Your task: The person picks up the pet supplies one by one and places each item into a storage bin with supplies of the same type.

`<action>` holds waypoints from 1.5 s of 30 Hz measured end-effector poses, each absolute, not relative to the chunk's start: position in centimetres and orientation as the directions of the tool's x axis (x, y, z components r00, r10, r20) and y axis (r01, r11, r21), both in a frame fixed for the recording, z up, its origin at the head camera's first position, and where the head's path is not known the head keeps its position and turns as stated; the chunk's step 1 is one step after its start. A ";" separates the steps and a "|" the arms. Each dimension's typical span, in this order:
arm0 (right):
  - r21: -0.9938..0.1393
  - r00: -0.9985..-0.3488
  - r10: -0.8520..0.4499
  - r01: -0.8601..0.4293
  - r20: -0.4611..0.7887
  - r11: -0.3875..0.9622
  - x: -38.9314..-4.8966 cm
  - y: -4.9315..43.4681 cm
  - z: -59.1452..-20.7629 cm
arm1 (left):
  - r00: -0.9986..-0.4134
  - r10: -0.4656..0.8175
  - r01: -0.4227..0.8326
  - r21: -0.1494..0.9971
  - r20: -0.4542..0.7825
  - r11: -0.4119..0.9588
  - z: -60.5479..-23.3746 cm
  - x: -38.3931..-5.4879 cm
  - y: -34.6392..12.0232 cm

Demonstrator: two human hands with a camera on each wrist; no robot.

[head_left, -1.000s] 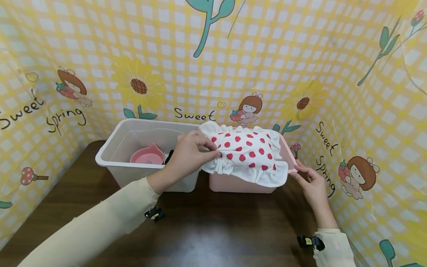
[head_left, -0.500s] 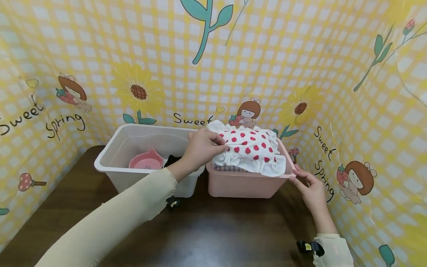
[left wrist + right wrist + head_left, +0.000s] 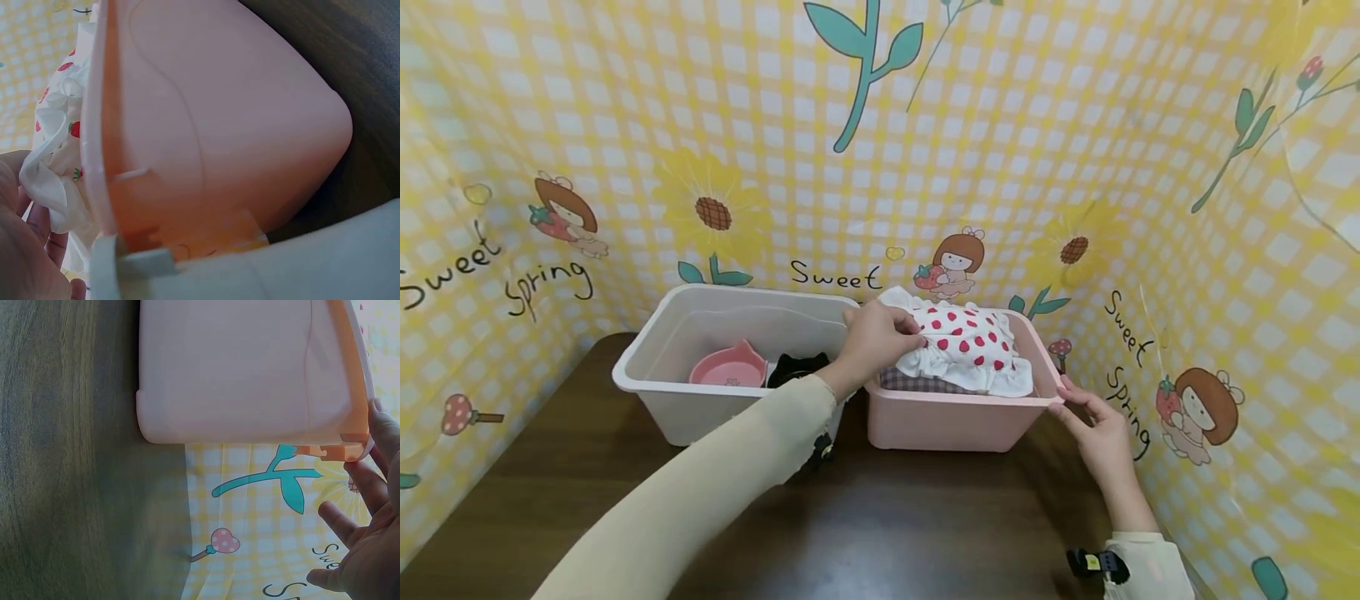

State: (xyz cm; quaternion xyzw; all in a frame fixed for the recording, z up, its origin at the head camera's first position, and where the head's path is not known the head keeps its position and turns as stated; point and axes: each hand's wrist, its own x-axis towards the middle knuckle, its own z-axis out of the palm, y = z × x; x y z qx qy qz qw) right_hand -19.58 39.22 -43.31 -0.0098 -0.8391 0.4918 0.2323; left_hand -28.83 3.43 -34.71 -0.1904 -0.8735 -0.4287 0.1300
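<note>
A white ruffled cloth with red strawberries [image 3: 970, 342] lies bunched over the top of the pink bin [image 3: 951, 427]. My left hand [image 3: 874, 342] pinches its left edge between thumb and fingers. In the left wrist view the ruffle [image 3: 47, 178] hangs beside the bin's rim, by my left hand's fingers. Under the strawberry cloth shows a grey checked fabric [image 3: 921, 382] inside the bin. My right hand [image 3: 1105, 437] holds the bin's right front corner. In the right wrist view, thumb and finger of my right hand [image 3: 375, 531] pinch the rim there.
Left of the pink bin stands a white bin [image 3: 658, 386], close beside it. It holds a pink dish with a pointed edge [image 3: 730, 367] and a black cat-eared item [image 3: 797, 365]. Both bins stand on a dark wooden table [image 3: 910, 525] against a yellow checked curtain [image 3: 880, 192].
My left hand has moved right, carrying the strawberry cloth's left edge inward. The cloth's front edge has drawn up off the bin's front, baring the checked fabric. My right hand stays at the corner.
</note>
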 end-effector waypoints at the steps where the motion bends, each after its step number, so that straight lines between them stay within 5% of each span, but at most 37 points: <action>1: -0.830 -0.891 0.246 -0.214 0.382 0.515 -19.6 39.2 -43.4 | -0.895 0.223 0.443 0.700 0.387 0.561 -34.9 -28.9 3.6; 35: -0.844 -0.896 0.259 -0.196 0.361 0.499 -19.1 38.2 -42.3 | -0.969 0.065 0.223 0.723 0.240 0.654 -37.1 -29.8 8.5; 45: -0.840 -0.889 0.246 -0.227 0.385 0.493 -19.3 38.6 -42.8 | -0.974 0.144 0.224 0.671 0.174 0.706 -37.4 -29.3 8.4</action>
